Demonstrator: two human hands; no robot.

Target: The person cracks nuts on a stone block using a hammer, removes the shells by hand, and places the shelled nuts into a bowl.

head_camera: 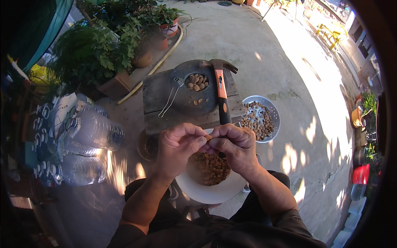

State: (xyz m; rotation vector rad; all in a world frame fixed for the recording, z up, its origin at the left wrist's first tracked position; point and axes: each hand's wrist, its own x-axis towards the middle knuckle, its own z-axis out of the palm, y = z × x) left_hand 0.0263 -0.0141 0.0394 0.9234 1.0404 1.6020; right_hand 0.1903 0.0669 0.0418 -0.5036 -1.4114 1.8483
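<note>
My left hand (180,147) and my right hand (237,147) meet above a white bowl (214,197), pinching one small brown nut or kernel (208,137) between their fingertips. Brown pieces (214,170) fill the middle of the bowl. Beyond it, a round dark stone block (186,107) lies on a wooden board (155,119), with several brown nuts (196,81) in its hollow and small shell bits beside them. A claw hammer (221,86) with an orange and black handle rests across the stone's right side. A coiled wire tool (170,97) lies on its left.
A perforated metal colander (277,124) holding many nuts stands right of the board. Large clear plastic bottles (96,127) are heaped at the left. Potted plants (144,59) and a yellowish hose (166,57) lie beyond them. More pots line the far right.
</note>
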